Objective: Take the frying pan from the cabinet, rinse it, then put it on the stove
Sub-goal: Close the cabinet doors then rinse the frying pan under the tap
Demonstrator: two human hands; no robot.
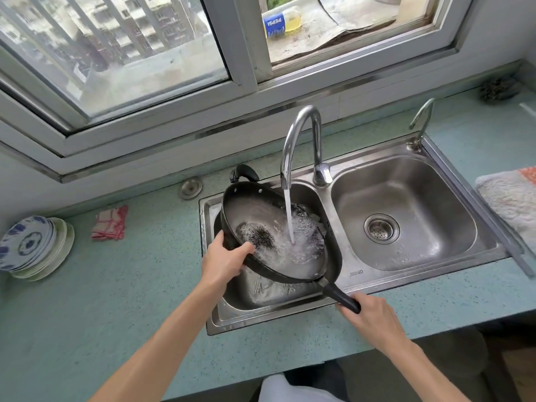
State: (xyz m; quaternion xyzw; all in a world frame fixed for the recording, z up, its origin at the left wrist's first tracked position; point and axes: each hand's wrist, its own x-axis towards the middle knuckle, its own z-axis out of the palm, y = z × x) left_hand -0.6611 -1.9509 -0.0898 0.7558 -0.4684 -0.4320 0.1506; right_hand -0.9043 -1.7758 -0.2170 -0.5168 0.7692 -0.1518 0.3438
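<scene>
Pan: I see the frying pan tilted over the left basin of the sink, under the faucet; water runs into it.
Left hand: fingers wrapped over the pan's near rim.
Right hand: curled round the handle.

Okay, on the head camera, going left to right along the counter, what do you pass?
Stack of plates → red checked cloth → frying pan under the running tap → empty right basin → small faucet → folded towel.
</scene>
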